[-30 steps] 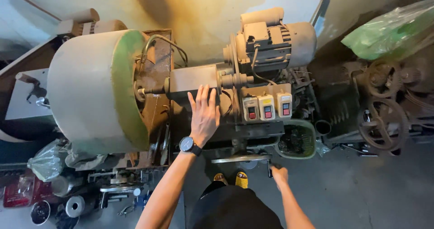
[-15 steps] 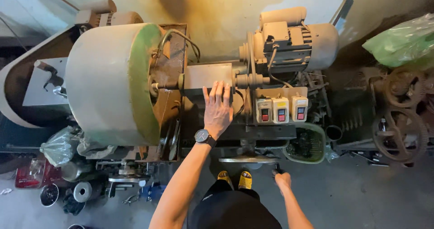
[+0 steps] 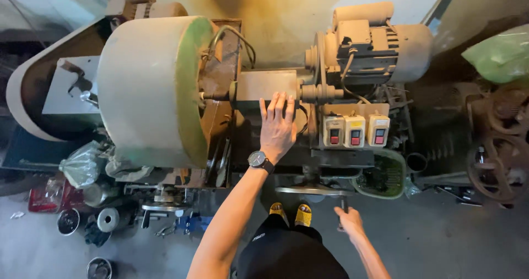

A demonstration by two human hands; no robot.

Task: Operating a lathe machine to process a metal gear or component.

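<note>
Flat and open, the left hand (image 3: pixel 277 126) lies palm-down on the machine, its spread fingers (image 3: pixel 274 104) reaching onto the lower edge of the rectangular metal housing (image 3: pixel 266 84) that sits between the big drum and the motor. A dark wristwatch (image 3: pixel 259 160) circles that wrist. Lower down, the right hand (image 3: pixel 349 221) is closed around the dark handle (image 3: pixel 343 203) that stands at the rim of the handwheel (image 3: pixel 313 190), a flat disc at the front of the machine just above the person's yellow shoes (image 3: pixel 293 214).

To the left of the housing stands a large pale drum guard (image 3: pixel 146 89) with a green-tinted rim, with cables (image 3: pixel 234 36) looping over its right side. To the right, an electric motor (image 3: pixel 374 42) sits on top, its stepped pulley (image 3: pixel 318 64) facing the housing. Below the motor, three pale switch boxes (image 3: pixel 355 130) with dark and red buttons sit in a row, just right of the left hand. A green basket (image 3: pixel 384 175) hangs below them. Metal cans and parts (image 3: pixel 104 219) lie on the floor at lower left, and a rusty wheeled machine (image 3: pixel 498 147) stands at far right.
</note>
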